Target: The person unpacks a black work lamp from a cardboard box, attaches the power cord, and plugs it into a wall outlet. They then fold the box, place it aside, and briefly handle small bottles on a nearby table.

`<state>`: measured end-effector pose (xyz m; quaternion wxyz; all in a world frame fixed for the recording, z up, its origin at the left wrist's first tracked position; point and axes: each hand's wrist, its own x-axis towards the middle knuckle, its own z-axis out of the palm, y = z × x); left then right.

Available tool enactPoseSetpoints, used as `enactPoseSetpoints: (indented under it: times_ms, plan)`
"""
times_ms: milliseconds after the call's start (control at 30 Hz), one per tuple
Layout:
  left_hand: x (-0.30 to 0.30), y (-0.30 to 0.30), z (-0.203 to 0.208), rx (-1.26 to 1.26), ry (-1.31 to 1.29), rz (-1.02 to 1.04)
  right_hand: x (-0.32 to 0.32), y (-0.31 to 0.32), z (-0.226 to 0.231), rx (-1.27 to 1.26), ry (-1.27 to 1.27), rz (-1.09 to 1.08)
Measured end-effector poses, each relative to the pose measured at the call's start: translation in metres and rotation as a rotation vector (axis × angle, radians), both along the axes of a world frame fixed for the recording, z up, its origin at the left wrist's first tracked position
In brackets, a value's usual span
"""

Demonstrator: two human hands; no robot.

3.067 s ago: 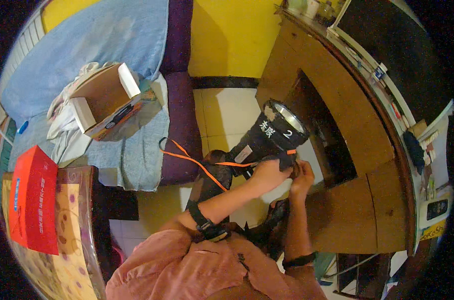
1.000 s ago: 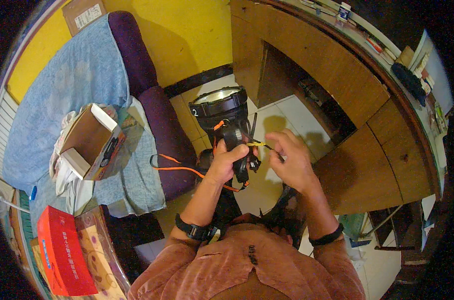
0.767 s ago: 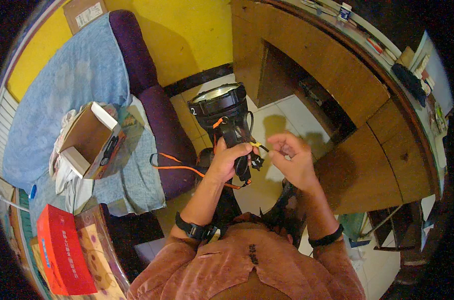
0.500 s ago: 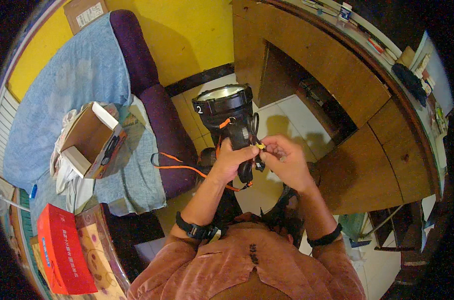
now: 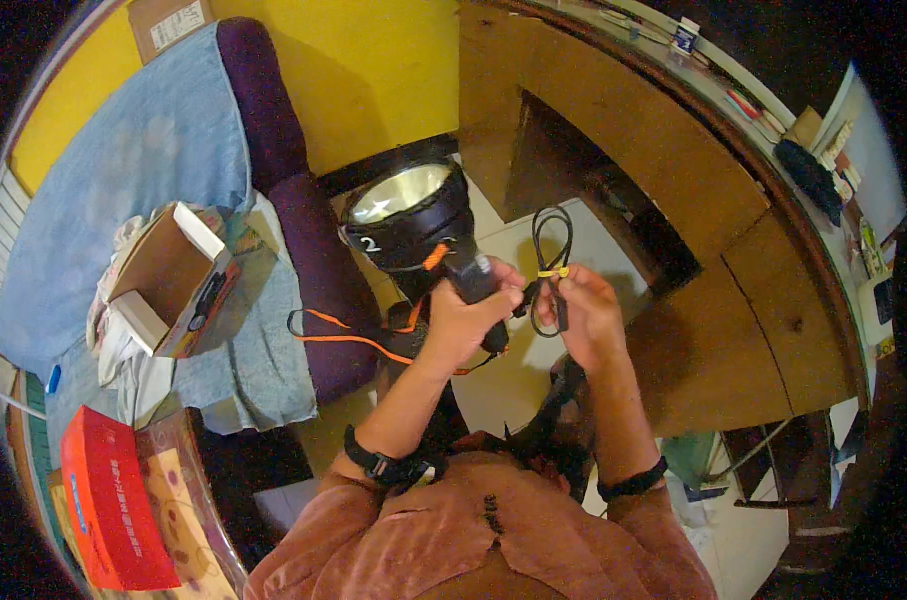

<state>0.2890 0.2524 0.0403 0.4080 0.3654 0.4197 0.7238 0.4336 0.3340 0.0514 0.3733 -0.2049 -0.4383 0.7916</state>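
Note:
A large black flashlight with a wide round lens tilts up and to the left in front of me. My left hand is closed round its handle, thumb across it. From it an orange-edged black strap trails off to the left. Just right of the handle, my right hand pinches a coiled black cable at its middle. A yellow tie binds the coil there, close to my right fingertips. The coil hangs apart from the flashlight's body.
An open cardboard box rests on a blue cloth over a purple sofa at left. Below it stands a red box on a side table. A curved wooden desk fills the right, small items along its top.
My right hand has drawn the tied cable coil rightward, away from the flashlight, where it lay against the handle. The flashlight has shifted left and tilted further over.

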Motion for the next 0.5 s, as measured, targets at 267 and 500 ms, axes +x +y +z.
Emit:
enactPoseSetpoints:
  times_ms: [267, 500]
  plan:
    - [0.011, 0.006, 0.001, -0.187, 0.418, 0.299, -0.021, -0.016, -0.011, 0.478, -0.36, -0.223]
    - [0.005, 0.005, -0.003, -0.111, 0.308, 0.32, -0.032, -0.02, -0.018, 0.612, -0.377, -0.228]
